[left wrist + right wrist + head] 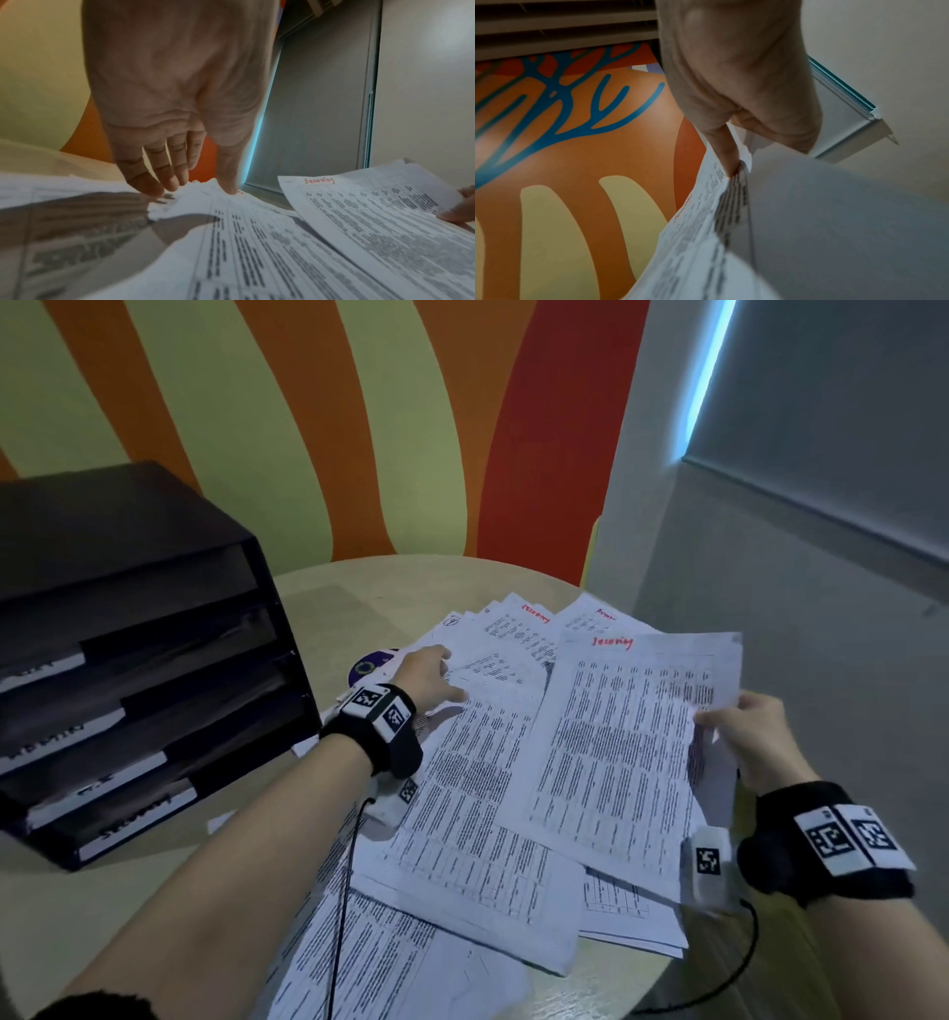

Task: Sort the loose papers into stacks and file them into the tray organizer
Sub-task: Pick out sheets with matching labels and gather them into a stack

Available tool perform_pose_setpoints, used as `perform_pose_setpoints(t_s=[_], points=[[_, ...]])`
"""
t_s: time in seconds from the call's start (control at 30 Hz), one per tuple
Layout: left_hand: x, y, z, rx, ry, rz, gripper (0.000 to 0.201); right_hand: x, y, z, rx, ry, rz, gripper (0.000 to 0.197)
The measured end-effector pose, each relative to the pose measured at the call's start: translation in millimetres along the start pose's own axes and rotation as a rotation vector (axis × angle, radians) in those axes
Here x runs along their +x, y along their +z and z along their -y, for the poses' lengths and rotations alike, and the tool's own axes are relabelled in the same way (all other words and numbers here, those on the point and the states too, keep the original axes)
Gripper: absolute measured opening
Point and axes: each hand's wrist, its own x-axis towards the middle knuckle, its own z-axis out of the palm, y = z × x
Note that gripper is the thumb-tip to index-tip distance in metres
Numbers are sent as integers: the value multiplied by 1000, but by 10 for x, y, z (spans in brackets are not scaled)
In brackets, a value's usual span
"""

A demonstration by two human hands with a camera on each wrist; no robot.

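Reaching across a paper-strewn round table [328, 588], both hands working the sheets.

The left hand [426, 677] is stretching toward 12 o'clock, straight fingertips [154, 188] pressing the loose papers [462, 803]; the right hand [755, 737], at 3 o'clock, is pinching a lifted sheet [626, 737] by its edge, while the tray organizer [133, 670] is sitting at 9 o'clock.
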Motion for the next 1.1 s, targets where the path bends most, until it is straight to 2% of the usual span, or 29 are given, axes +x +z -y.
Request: perform_pose_setpoints(t_s=[0.07,0.2,0.3,0.4,0.53,0.6,0.7,0.93,1.1], points=[[21,96,-14,5,4,-23,65,-6,-1,-20,-18,-8,23,25],[39,204,-15,-19,-23,-100,23,6,-7,-94,-46,-24,30,23],[25,209,-43,-65,10,-162,8,22,15,-155,-63,-22,27,22],[-20,175,-95,-144,76,-201,17,15,47,-188,-41,-14,51,20],[-61,35,-121,-572,-66,-368,13,15,60,-215,49,17,97,21],[-67,-51,-112,-725,-108,-398,10,13,70,-219,83,34,130,17],[-114,-137,-91,-897,-139,-371,14,-16,107,-193,121,28,196,18],[-335,-229,-222,-973,-101,-289,11,-94,262,-146,222,59,329,19],[-481,-259,-432,-1042,-41,-149,10,-184,487,-51,295,66,428,26]])
